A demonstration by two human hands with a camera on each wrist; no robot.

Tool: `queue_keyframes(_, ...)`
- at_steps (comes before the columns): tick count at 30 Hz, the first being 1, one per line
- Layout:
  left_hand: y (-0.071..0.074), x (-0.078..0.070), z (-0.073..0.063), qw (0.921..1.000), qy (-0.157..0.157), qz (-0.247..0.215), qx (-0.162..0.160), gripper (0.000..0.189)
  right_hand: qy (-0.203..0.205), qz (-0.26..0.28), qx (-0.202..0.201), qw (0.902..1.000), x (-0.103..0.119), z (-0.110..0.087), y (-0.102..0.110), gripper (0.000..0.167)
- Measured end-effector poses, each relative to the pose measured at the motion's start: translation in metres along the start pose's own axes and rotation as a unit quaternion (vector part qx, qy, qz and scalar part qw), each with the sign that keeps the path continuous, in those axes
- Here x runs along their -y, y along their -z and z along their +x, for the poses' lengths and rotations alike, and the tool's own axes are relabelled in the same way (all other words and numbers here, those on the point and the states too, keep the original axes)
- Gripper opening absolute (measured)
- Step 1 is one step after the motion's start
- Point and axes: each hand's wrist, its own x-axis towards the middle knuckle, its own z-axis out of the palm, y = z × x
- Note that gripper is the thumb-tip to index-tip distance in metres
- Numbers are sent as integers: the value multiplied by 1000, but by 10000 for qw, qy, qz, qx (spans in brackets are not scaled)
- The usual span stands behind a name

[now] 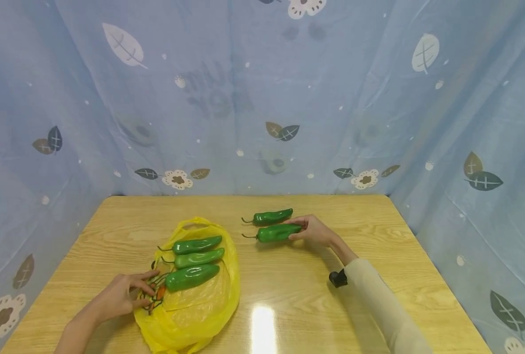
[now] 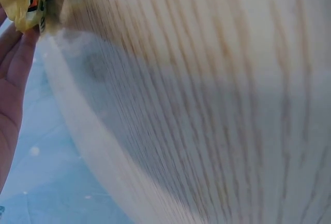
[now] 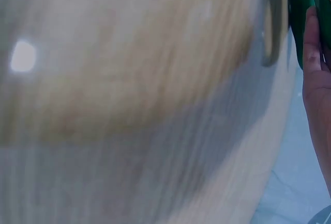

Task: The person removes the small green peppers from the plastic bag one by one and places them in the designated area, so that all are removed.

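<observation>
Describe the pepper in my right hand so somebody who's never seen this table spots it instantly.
On the wooden table, go right from the yellow bag to the slim green pepper near the far edge. Just in front of it is the wanted pepper, also green, stem pointing left. Unlike its neighbour's, its tip is pinched by the right hand.

Place: you are at a curtained-off work spot; home, lab or workshop, you cannot tell which;
Pale-blue cloth curtain printed with leaves and flowers: hangs ahead of you and at both sides;
Glossy light-brown wood-grain table: stands before you, its far edge near the cloth.
</observation>
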Motion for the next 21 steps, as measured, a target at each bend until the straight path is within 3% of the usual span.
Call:
queue_keyframes(11, -2, 2, 1, 9999, -112, -92, 41, 15, -68, -186, 7, 9998, -1, 13, 5, 47)
queue_keyframes(16, -2, 0, 2, 9998, 41, -140, 140, 15, -169, -413, -21, 9990, -9, 15, 6, 45)
queue_keyframes(21, -1, 2, 0, 9999, 66, -91, 98, 14, -90, -605, 241, 9978, -14, 19, 7, 44)
